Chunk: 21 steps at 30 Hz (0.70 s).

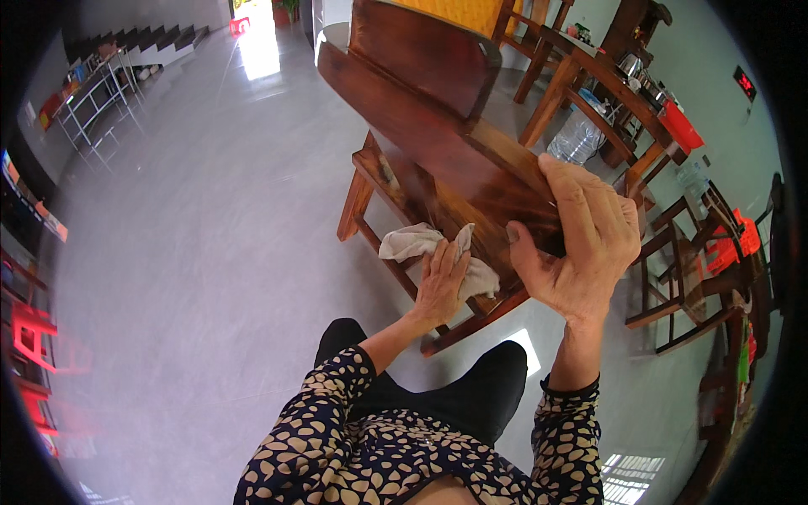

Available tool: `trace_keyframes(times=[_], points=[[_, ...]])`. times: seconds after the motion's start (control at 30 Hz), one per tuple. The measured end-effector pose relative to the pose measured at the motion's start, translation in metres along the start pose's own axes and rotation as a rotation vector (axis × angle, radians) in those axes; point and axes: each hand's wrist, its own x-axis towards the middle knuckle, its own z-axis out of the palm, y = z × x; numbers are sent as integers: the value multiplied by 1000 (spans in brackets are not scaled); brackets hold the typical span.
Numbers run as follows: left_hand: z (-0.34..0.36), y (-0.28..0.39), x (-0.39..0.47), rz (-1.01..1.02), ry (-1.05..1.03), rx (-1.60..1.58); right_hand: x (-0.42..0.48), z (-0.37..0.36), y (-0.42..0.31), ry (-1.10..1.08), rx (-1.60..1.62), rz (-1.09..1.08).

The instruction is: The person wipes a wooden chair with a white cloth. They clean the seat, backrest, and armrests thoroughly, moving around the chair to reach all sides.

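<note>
A brown varnished wooden seat (435,132), a chair or short bench, stands at an angle in front of me. My left hand (442,284) presses a crumpled whitish cloth (413,242) against the lower wooden boards; parts of the cloth stick out on both sides of the fingers. Higher up and to the right, my right hand (584,237) grips the near end of the seat's long upper board (442,136). Its fingers lie over the edge and its thumb is apart on the board's face. The palm hides that end of the board.
A wooden table (606,63) stands at the upper right, with a large clear water bottle (576,136) below it. Another wooden chair (678,278) is on the right. Red plastic stools (31,334) line the left edge. A metal-framed stand (98,104) is near the stairs (145,47).
</note>
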Motion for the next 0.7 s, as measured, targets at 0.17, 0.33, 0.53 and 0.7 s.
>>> trace_keyframes(times=[0.17,0.33,0.53,0.7], points=[[13,-22,36,91,-70,88,-4,-6,22,-23,179,-56],[23,-15,66,112,-97,153,-24,-19,57,-134,185,43],[32,-26,105,44,-277,-19,-28,-20,71,-138,279,31],[24,-33,115,2,-326,-6,-27,-18,73,-86,345,55]])
